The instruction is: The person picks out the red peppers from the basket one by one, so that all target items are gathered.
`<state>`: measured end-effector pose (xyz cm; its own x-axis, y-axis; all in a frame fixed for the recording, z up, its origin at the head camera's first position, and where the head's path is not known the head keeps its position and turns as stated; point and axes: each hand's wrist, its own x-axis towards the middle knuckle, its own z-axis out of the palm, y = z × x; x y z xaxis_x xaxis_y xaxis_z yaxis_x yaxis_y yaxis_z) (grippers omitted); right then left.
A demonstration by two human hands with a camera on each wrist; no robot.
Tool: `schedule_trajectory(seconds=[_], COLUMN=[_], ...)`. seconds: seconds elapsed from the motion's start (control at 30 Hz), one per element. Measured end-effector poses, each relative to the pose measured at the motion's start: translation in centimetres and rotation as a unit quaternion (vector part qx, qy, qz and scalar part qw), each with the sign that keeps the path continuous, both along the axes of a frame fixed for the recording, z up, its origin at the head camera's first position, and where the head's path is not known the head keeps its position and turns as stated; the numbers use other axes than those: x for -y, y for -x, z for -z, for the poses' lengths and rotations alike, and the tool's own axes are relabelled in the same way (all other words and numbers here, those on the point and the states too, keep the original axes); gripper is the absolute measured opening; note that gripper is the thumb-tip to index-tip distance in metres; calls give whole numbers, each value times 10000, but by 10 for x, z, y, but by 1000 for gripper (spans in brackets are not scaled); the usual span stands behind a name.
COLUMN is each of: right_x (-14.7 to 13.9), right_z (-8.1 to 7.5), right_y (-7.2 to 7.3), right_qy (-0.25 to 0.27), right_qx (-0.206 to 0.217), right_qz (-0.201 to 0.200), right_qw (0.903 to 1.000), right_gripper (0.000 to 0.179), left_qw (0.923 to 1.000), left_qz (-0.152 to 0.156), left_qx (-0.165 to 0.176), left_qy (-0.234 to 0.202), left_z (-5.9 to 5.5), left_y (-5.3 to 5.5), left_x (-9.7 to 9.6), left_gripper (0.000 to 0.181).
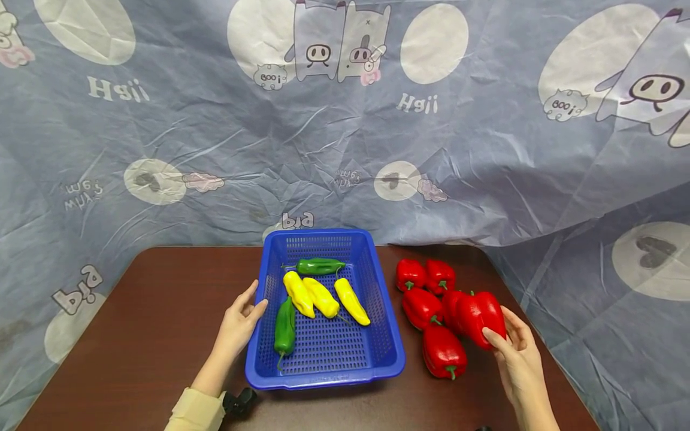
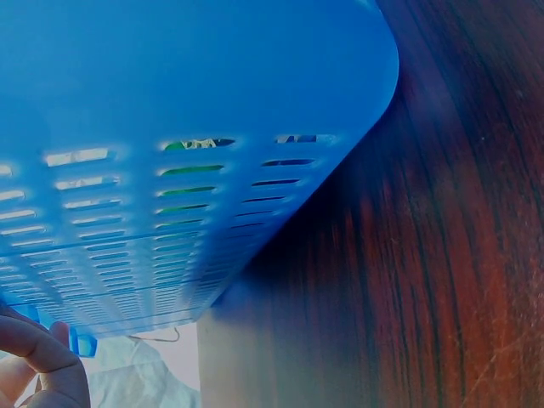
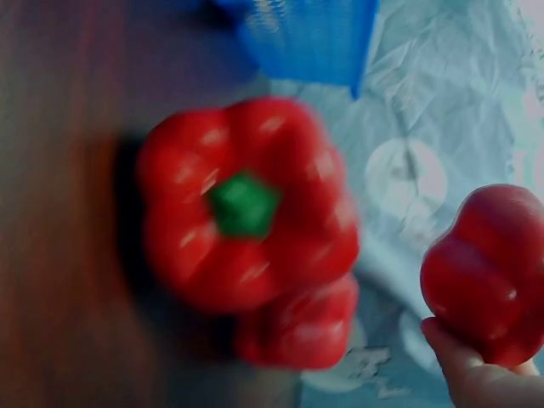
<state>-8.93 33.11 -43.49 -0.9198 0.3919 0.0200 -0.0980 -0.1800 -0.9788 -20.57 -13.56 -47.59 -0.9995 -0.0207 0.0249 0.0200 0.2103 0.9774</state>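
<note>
My right hand (image 1: 520,365) grips a red bell pepper (image 1: 481,319) at its right side, thumb across the front. In the right wrist view this held bell pepper (image 3: 489,272) is raised at the right, above the fingers. Several other red bell peppers (image 1: 422,308) lie grouped on the table to its left, one partly hidden behind it. My left hand (image 1: 237,326) is at the left rim of a blue plastic basket (image 1: 323,378), fingers fairly extended and thumb tip overlapping the rim. Inside are three yellow peppers (image 1: 321,297) and two long green peppers (image 1: 284,332).
The brown wooden table (image 1: 135,335) reaches back to a grey-blue patterned cloth (image 1: 323,149) hanging behind and at the sides. A small black device (image 1: 239,402) sits at the left wrist, below the basket's front left corner.
</note>
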Motion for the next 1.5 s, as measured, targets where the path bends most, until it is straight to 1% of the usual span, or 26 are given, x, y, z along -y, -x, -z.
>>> schedule_trajectory(seconds=[0.13,0.23,0.5,0.67,0.8,0.93,1.07,1.17,1.33,1.5], right_x=[-13,-19,-31,-35,-36,-35,-34,-33,-33,-32], right_z=[14,22,41,49,54,60,65,67,69,68], right_y=[-6,-11,-19,-23,-26,-28,-29,-29,-28,-26], right_qy=[1,-18,-178,-311,-279,-198,-194,-293,-542,-707], right_qx=[136,353,814,1209,1307,1342,1533,1695,1875,1917], right_qz=[36,-7,-159,-165,-162,-106,-60,20,143,171], right_qw=[9999,9994,9964,9920,9909,9907,9880,9851,9807,9788], right_gripper=[59,58,61,61,60,62,64,65,66,74], left_qw=[9999,9999,9999,9999,9998,9999,9999,9999,10000,10000], left_qz=[-24,-37,-36,-34,-38,-30,-12,-26,-20,-24], left_qx=[21,20,-19,-7,24,14,44,75,52,31], left_qy=[119,162,104,105,193,155,126,151,44,69], left_z=[1,2,2,2,3,2,2,2,1,1], left_y=[1,1,-1,0,1,0,0,0,1,0], left_x=[1,1,1,1,2,2,2,1,0,0], left_gripper=[60,61,60,60,61,61,61,61,61,61])
